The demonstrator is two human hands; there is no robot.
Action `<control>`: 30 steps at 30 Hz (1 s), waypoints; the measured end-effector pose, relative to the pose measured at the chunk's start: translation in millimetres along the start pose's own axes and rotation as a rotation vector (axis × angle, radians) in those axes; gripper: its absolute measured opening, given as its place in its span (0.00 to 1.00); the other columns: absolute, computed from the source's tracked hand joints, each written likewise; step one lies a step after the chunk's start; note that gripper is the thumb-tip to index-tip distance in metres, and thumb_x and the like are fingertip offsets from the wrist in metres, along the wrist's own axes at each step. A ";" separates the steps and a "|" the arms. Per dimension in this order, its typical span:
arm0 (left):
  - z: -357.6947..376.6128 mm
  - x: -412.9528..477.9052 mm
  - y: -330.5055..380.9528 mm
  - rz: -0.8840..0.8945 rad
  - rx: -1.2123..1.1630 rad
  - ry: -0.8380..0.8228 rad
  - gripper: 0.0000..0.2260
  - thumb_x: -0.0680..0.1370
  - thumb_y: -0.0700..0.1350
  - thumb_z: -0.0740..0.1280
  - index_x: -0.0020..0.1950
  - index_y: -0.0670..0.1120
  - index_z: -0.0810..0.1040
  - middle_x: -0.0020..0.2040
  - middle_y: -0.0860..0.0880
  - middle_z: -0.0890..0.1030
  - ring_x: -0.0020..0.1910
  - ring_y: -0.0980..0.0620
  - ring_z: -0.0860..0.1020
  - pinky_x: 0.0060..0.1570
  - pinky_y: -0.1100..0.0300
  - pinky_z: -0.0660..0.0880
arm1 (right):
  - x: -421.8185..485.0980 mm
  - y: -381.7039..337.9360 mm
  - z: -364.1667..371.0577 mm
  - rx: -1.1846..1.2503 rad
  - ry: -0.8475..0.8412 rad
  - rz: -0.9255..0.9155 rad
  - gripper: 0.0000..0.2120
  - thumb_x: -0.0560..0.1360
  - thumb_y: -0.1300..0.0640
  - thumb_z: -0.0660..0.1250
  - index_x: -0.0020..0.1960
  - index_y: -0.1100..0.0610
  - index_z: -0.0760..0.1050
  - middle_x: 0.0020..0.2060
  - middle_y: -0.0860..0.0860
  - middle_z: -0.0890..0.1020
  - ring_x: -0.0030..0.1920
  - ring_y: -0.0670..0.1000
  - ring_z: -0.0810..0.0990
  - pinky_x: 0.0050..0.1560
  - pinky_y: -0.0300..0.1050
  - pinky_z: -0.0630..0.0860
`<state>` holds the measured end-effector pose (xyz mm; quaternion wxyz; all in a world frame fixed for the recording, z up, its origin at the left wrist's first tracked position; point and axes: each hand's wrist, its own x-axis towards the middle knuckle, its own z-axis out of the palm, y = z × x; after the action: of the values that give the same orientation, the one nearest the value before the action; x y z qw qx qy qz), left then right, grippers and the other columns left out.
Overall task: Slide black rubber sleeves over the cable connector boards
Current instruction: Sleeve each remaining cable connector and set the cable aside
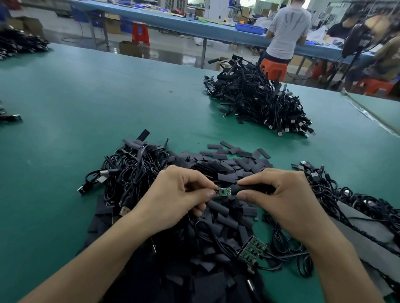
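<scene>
Left hand (pixel 180 196), pinched on the green connector board (pixel 223 191); right hand (pixel 282 202), curled round the black rubber sleeve (pixel 250 190) at the board's 3 o'clock. The sleeve mouth is best kept square while pushed toward 9 o'clock.

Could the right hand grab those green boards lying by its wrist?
Probably yes, but not right now: the right hand is pinching a sleeve. The green boards lie uncovered near its wrist, with nothing over them.
</scene>
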<state>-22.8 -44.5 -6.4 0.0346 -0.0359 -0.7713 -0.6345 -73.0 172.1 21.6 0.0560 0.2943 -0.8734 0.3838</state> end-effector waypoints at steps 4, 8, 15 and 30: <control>1.9 0.6 -1.5 -0.019 -0.053 -0.001 0.06 0.76 0.35 0.72 0.43 0.44 0.85 0.30 0.48 0.82 0.29 0.52 0.80 0.33 0.62 0.79 | -0.7 -1.8 1.9 0.079 -0.055 -0.012 0.13 0.65 0.53 0.78 0.50 0.48 0.85 0.39 0.38 0.83 0.42 0.38 0.81 0.42 0.28 0.73; 3.8 0.6 -2.8 -0.058 -0.112 0.007 0.10 0.77 0.35 0.71 0.41 0.49 0.86 0.33 0.45 0.84 0.32 0.51 0.82 0.35 0.61 0.80 | 0.1 -6.0 9.2 0.047 -0.007 -0.065 0.13 0.67 0.54 0.78 0.51 0.52 0.86 0.38 0.42 0.83 0.41 0.39 0.80 0.42 0.29 0.72; 4.1 -2.0 3.2 -0.119 -0.209 -0.015 0.06 0.77 0.34 0.70 0.46 0.43 0.85 0.39 0.41 0.86 0.38 0.49 0.85 0.37 0.61 0.81 | 0.4 -8.7 14.3 0.003 0.025 -0.147 0.11 0.69 0.56 0.76 0.51 0.54 0.86 0.40 0.43 0.83 0.43 0.41 0.81 0.44 0.32 0.75; -0.5 -2.7 6.9 -0.186 -0.356 0.073 0.07 0.72 0.29 0.73 0.45 0.38 0.81 0.36 0.38 0.84 0.34 0.47 0.84 0.34 0.60 0.80 | -0.9 -2.7 20.3 -0.043 0.015 -0.240 0.11 0.72 0.57 0.75 0.54 0.55 0.85 0.44 0.46 0.83 0.46 0.43 0.81 0.48 0.45 0.78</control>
<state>-19.4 -43.7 0.1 -0.0032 0.0529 -0.6452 -0.7622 -68.2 156.8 8.8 0.1144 0.3924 -0.8397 0.3576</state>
